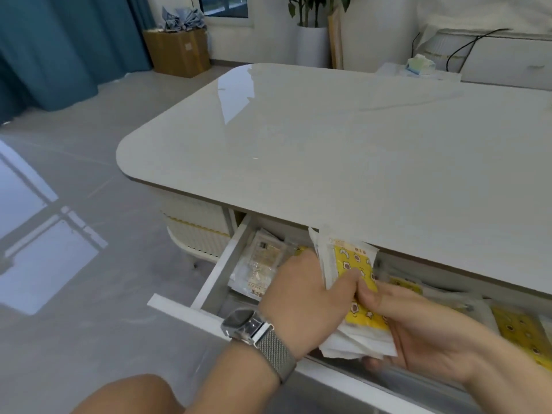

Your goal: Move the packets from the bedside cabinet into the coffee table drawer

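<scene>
Packets point(355, 297) in a yellow-and-white stack held over the open drawer point(209, 282), left hand point(301, 303) gripping their left edge, right hand point(418, 327) pinching them from below, its fingertips hidden; more packets inside, partly under the coffee table point(328, 138) top; right end cut off

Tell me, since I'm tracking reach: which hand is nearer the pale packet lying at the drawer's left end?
Left. The left hand sits just right of that pale packet, gripping the yellow packets; the right hand is farther right.
</scene>
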Available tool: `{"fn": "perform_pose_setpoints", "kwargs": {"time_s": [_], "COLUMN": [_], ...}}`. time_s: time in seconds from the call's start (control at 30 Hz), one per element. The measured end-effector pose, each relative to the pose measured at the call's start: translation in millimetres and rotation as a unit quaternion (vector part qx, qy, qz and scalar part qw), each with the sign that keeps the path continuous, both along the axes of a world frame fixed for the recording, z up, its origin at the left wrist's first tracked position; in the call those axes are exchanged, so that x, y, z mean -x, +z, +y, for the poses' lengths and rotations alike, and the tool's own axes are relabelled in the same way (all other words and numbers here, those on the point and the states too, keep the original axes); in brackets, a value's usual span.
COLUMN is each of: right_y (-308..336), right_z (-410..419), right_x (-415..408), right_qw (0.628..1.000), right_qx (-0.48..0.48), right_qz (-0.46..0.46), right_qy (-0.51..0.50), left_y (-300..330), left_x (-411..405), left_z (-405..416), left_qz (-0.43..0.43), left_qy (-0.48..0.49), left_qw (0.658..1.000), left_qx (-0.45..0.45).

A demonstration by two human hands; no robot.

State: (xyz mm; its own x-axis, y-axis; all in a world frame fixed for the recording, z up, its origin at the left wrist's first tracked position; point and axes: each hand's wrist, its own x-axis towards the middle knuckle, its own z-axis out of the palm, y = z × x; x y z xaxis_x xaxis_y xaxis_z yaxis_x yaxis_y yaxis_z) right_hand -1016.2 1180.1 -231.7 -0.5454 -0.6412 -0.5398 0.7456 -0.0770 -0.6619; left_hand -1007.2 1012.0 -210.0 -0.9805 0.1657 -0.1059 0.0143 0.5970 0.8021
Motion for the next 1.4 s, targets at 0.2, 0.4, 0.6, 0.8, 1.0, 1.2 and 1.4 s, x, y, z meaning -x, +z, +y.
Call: {"fn": "perform_pose_setpoints", "kwargs": {"time_s": [0.2, 0.4, 0.6, 0.8, 1.0, 1.2, 1.4], "right_y": [-5, -8, -9, -23, -52, -65, -78], "right_z": [-25, -88, -167, -213, -199, -139, -118], "right_x": [31, 57, 93, 87, 73, 93, 89], "right_qw": [0.987, 0.741, 0.437, 0.246, 0.218, 0.539, 0.699], "right_qx": [-0.138, -0.355, -0.389, -0.435, -0.437, -0.414, -0.458], "right_qz": [-0.018, 0.442, 0.557, 0.601, 0.62, 0.65, 0.502], "right_qy": [0.08, 0.361, 0.589, 0.624, 0.614, 0.341, 0.223], "left_y": [0, 0, -1, -3, -7, -8, -9], "left_x": [-2, 2, -9, -18, -21, -18, -13], "left_z": [-44, -74, -71, -75, -84, -88, -87], "left_qz": [-0.051, -0.179, -0.132, -0.102, -0.093, -0.108, -0.135], "left_qy": [0.043, -0.009, -0.012, -0.022, -0.038, -0.043, -0.047], "left_qw": [0.93, 0.907, 0.88, 0.887, 0.892, 0.901, 0.893], "left_qx": [0.361, 0.382, 0.456, 0.45, 0.442, 0.419, 0.426]}}
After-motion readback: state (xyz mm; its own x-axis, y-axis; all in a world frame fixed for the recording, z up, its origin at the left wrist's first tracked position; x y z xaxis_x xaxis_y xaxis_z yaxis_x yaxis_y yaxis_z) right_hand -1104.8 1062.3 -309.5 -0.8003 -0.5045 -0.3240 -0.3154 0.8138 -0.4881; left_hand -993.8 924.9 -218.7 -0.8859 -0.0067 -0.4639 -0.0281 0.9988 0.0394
